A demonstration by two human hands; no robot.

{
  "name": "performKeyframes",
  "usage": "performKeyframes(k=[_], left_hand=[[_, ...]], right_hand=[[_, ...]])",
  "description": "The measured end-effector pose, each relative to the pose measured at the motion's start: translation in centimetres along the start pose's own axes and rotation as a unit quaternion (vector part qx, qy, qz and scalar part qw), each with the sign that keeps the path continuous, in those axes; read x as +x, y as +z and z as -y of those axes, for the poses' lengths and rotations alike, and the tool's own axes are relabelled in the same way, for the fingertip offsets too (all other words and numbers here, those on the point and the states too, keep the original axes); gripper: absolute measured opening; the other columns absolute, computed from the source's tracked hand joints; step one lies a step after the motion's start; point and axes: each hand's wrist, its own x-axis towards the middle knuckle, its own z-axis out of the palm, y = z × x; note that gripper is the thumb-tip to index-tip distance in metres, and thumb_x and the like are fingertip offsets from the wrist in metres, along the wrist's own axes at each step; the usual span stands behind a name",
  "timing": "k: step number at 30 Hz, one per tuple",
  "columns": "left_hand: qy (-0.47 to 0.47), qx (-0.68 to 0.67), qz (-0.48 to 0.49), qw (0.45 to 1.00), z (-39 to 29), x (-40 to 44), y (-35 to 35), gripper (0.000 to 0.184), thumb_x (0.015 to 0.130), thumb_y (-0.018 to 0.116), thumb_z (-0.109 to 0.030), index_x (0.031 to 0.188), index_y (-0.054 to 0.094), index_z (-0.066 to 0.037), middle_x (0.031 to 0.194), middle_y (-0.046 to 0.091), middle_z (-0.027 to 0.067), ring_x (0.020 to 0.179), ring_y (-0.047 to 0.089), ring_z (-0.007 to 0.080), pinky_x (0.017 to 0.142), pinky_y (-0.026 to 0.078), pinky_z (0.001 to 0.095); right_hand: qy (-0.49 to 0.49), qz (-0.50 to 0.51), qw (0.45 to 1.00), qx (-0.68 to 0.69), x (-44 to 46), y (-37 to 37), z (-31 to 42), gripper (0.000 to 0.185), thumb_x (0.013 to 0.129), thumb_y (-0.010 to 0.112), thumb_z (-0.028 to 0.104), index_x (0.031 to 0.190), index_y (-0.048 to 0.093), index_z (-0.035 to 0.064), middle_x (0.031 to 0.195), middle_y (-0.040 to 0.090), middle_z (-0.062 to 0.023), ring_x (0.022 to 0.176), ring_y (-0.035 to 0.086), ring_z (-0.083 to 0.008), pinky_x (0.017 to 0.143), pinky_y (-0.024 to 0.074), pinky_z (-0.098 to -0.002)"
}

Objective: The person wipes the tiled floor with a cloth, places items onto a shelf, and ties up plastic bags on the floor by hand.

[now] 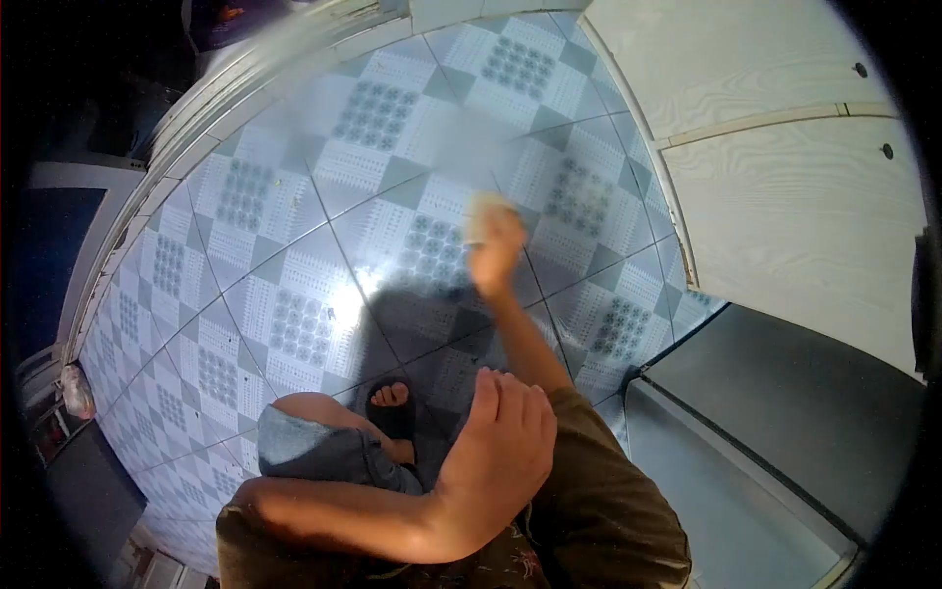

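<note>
My right hand [497, 257] reaches out low over the tiled floor [294, 245], its fingers around a pale yellowish pad or folded cloth [483, 211]. Motion blurs both, so the exact kind of the held thing is unclear. Nearer to me, my left hand [498, 447] lies by my right knee, over the brown clothing [608, 501]. Its fingers are loosely stretched side by side, with nothing seen in them. A foot in a dark slipper [392, 412] stands on the tiles to the left, below a grey-blue trouser leg [319, 447].
White wood-grain cabinet doors [785, 196] with dark knobs border the floor at right. Below them stands a dark grey panelled unit [785, 393]. A raised sill [196, 147] runs along the left, with a small plastic bag [77, 391] near its lower end. Glare marks the tiles.
</note>
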Motion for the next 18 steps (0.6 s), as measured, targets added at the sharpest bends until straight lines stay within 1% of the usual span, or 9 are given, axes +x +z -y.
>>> performKeyframes(k=[2, 3, 5, 8, 10, 11, 12, 15, 18], left_hand=[[-0.003, 0.003, -0.007, 1.000, 0.5, 0.1, 0.2, 0.037, 0.079, 0.050, -0.020, 0.109, 0.058, 0.001, 0.097, 0.059, 0.0168, 0.096, 0.053, 0.0289, 0.093, 0.037, 0.0435], [-0.007, -0.010, -0.003, 1.000, 0.8, 0.3, 0.4, 0.037, 0.079, 0.051, -0.019, 0.109, 0.057, 0.002, 0.096, 0.058, 0.0169, 0.095, 0.053, 0.0290, 0.092, 0.038, 0.0437], [-0.016, -0.026, -0.004, 1.000, 1.7, 0.6, 0.9, 0.037, 0.078, 0.052, -0.018, 0.109, 0.057, 0.002, 0.095, 0.058, 0.0170, 0.095, 0.053, 0.0292, 0.091, 0.039, 0.0439], [-0.050, -0.009, -0.049, 0.998, 3.5, 1.1, 1.8, 0.035, 0.078, 0.054, -0.018, 0.107, 0.058, 0.002, 0.093, 0.058, 0.0171, 0.093, 0.053, 0.0296, 0.087, 0.041, 0.0441], [-0.083, -0.030, -0.041, 0.995, 4.9, 1.6, 2.3, 0.034, 0.078, 0.055, -0.017, 0.105, 0.058, 0.002, 0.093, 0.059, 0.0159, 0.092, 0.054, 0.0300, 0.086, 0.041, 0.0435], [-0.081, -0.036, -0.049, 0.995, 5.6, 2.0, 2.4, 0.034, 0.078, 0.055, -0.017, 0.105, 0.058, 0.002, 0.093, 0.059, 0.0159, 0.092, 0.054, 0.0300, 0.086, 0.041, 0.0435], [-0.074, -0.063, -0.031, 0.995, 6.2, 2.4, 2.4, 0.033, 0.077, 0.056, -0.017, 0.104, 0.058, 0.001, 0.094, 0.059, 0.0154, 0.092, 0.054, 0.0297, 0.085, 0.041, 0.0430], [-0.063, -0.081, -0.015, 0.995, 7.5, 4.2, 1.8, 0.032, 0.076, 0.057, -0.016, 0.104, 0.059, 0.000, 0.095, 0.060, 0.0139, 0.093, 0.055, 0.0283, 0.085, 0.040, 0.0416], [-0.077, -0.103, -0.045, 0.991, 7.5, 6.3, 1.6, 0.031, 0.076, 0.057, -0.016, 0.103, 0.059, -0.001, 0.094, 0.060, 0.0122, 0.093, 0.055, 0.0263, 0.084, 0.040, 0.0401]], right_hand=[[-0.002, 0.121, 0.981, 0.153, 2.3, 1.2, 5.9, 0.053, 0.065, 0.057, -0.008, 0.115, 0.060, 0.0084, 0.114, 0.054, -0.0130, 0.108, 0.049, -0.0291, 0.096, 0.0372, -0.0353], [-0.007, 0.121, 0.981, 0.154, 3.7, 2.3, 6.3, 0.053, 0.065, 0.057, -0.008, 0.115, 0.060, 0.0084, 0.114, 0.054, -0.0130, 0.108, 0.049, -0.0291, 0.096, 0.0372, -0.0353], [0.001, 0.183, 0.916, 0.356, 6.3, 4.2, 6.4, 0.056, 0.063, 0.051, -0.009, 0.115, 0.060, 0.0097, 0.113, 0.054, -0.0124, 0.105, 0.051, -0.0298, 0.093, 0.0400, -0.0344], [-0.026, 0.246, 0.910, 0.333, 10.5, 1.6, 2.0, 0.055, 0.063, 0.048, -0.009, 0.115, 0.059, 0.0070, 0.113, 0.054, -0.0123, 0.106, 0.051, -0.0288, 0.094, 0.0394, -0.0330], [-0.045, 0.290, 0.926, 0.237, 13.8, -5.4, 1.2, 0.053, 0.064, 0.049, -0.007, 0.114, 0.059, 0.0060, 0.114, 0.054, -0.0127, 0.104, 0.052, -0.0295, 0.094, 0.0394, -0.0336], [-0.085, 0.314, 0.935, 0.142, 15.0, -6.3, -3.0, 0.052, 0.063, 0.051, -0.007, 0.112, 0.061, 0.0071, 0.106, 0.057, -0.0141, 0.103, 0.054, -0.0311, 0.092, 0.0409, -0.0359], [-0.082, 0.296, 0.943, 0.129, 15.4, -9.8, -3.6, 0.053, 0.062, 0.051, -0.007, 0.112, 0.061, 0.0068, 0.105, 0.059, -0.0172, 0.099, 0.055, -0.0330, 0.091, 0.0417, -0.0346], [0.031, 0.374, 0.925, -0.054, 16.2, -19.1, -6.0, 0.051, 0.061, 0.055, -0.004, 0.110, 0.063, 0.0067, 0.103, 0.060, -0.0184, 0.096, 0.057, -0.0343, 0.089, 0.0438, -0.0339], [0.056, 0.439, 0.885, -0.144, 16.3, -26.1, -7.8, 0.052, 0.061, 0.056, -0.003, 0.112, 0.062, 0.0079, 0.105, 0.058, -0.0186, 0.096, 0.057, -0.0340, 0.088, 0.0454, -0.0350]])
